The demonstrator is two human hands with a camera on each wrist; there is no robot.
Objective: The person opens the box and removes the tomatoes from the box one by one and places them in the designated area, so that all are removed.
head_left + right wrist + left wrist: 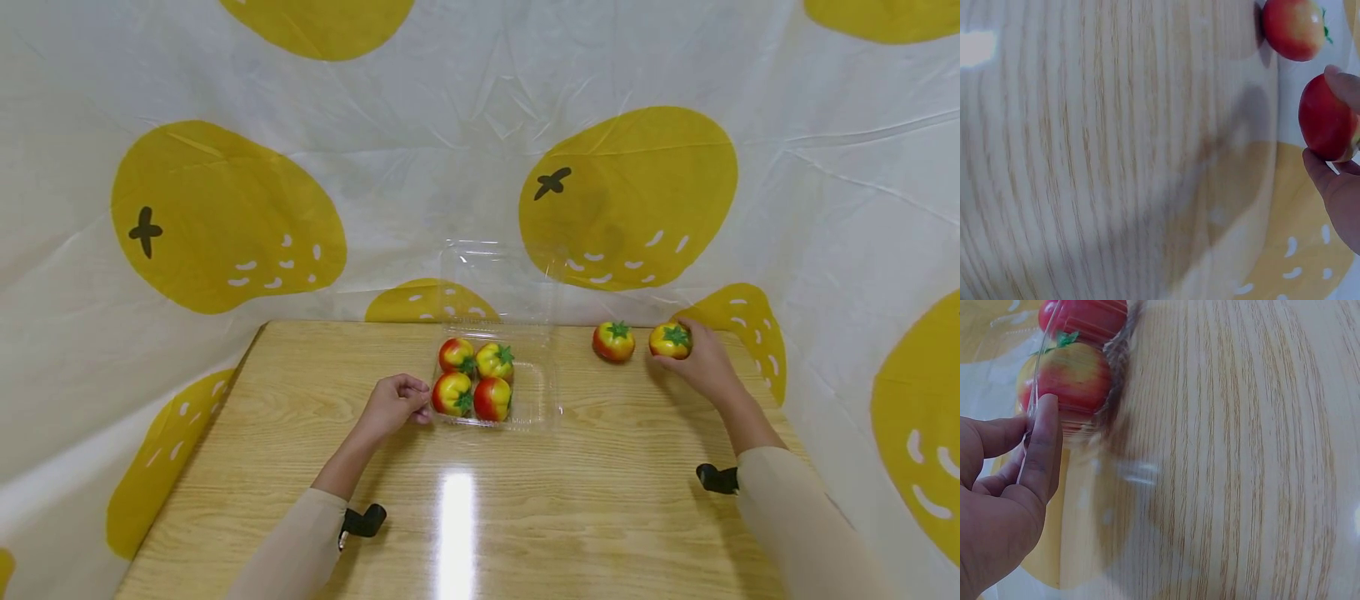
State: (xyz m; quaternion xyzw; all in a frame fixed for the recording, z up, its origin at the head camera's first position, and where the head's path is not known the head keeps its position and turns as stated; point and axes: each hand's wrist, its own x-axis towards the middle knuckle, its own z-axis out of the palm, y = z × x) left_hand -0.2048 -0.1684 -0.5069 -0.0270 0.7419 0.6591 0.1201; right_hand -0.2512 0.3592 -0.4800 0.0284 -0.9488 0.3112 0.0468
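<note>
My left hand [393,404] pinches the left rim of a clear plastic clamshell box [536,392] between thumb and fingers; the thin edge shows in the left wrist view. Several red-and-yellow toy tomatoes [452,393] with green leafy tops fill the box's left and middle part, while its right strip holds none. The transparent lid [498,283] stands raised at the back. Off to the right, my right hand [708,367] grips another toy tomato [1322,122], thumb on one side and fingers on the other. Its far side is hidden by the hand.
One more toy tomato [613,342] sits on the wooden table [570,508] between the box and my right hand. Behind the table's back edge hangs a white cloth [420,108] with yellow fruit prints.
</note>
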